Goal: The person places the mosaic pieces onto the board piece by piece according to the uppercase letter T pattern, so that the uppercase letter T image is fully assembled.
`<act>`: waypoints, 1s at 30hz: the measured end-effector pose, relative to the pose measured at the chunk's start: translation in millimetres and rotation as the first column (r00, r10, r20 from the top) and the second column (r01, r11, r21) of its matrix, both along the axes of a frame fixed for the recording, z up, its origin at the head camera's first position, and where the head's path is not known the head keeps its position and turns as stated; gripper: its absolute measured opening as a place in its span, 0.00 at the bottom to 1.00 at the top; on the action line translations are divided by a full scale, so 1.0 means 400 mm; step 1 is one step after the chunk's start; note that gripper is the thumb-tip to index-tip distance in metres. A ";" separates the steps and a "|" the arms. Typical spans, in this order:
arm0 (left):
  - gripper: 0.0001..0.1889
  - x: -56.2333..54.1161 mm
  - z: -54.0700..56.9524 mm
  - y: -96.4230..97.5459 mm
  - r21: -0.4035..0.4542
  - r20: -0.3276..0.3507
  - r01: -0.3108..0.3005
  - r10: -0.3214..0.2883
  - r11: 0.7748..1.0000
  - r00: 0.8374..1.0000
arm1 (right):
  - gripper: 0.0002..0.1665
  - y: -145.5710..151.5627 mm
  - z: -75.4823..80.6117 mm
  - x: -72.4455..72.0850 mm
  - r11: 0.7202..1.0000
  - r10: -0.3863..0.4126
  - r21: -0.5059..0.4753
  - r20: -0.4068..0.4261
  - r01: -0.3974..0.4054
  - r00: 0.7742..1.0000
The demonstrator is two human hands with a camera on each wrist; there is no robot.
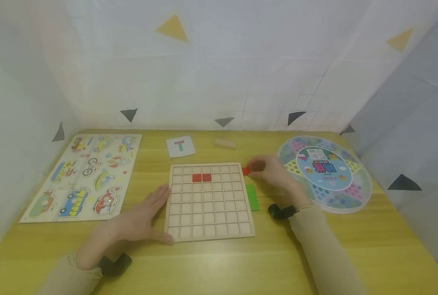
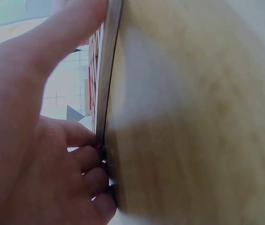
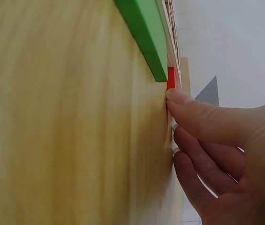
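The left hand [image 1: 139,219] lies against the left side of a square wooden grid board [image 1: 208,211], fingers extended along the edge, thumb at the near left corner. The right hand [image 1: 272,172] pinches a red tile [image 1: 246,171] between thumb and fingertips, just beside the board's right edge, towards its far corner. A green piece [image 1: 252,197] lies along the same edge, nearer the person. Two red tiles [image 1: 197,178] sit side by side in the grid, second row from the far edge, third and fourth cells from the left.

Also noted on the bench [image 1: 219,266]: beyond the board, a pattern card [image 1: 172,151] printed with a red-and-green T and a small wooden block [image 1: 225,143]; left, a vehicle puzzle board [image 1: 124,185]; right, a round patterned disc [image 1: 323,168].
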State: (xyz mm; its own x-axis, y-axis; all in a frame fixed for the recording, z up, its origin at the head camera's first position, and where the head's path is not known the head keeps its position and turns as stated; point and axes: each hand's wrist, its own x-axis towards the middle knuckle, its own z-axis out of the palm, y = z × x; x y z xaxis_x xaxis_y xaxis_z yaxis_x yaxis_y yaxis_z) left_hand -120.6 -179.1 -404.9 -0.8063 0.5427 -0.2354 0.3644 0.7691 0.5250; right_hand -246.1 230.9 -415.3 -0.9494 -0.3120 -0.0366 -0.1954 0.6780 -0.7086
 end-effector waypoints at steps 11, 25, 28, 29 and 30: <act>0.72 0.002 0.004 0.002 0.013 0.014 -0.011 0.011 1.000 1.000 | 0.17 -0.006 0.004 0.002 0.999 -0.016 0.048 -0.024 0.017 1.000; 0.72 0.000 -0.002 0.002 0.002 0.009 -0.014 0.014 1.000 1.000 | 0.14 -0.008 -0.002 0.001 0.998 -0.001 0.059 -0.094 0.006 0.996; 0.72 0.001 -0.001 0.002 0.002 0.010 -0.017 0.017 1.000 1.000 | 0.14 -0.009 -0.002 0.002 0.998 -0.003 0.064 -0.101 0.009 0.995; 0.72 0.001 -0.001 0.003 0.001 0.010 -0.018 0.018 1.000 1.000 | 0.14 -0.009 -0.001 0.003 0.998 0.000 0.064 -0.105 0.006 0.994; 0.72 0.001 -0.001 0.003 0.002 0.011 -0.018 0.018 1.000 1.000 | 0.14 -0.010 0.000 0.003 0.998 0.002 0.065 -0.107 0.005 0.994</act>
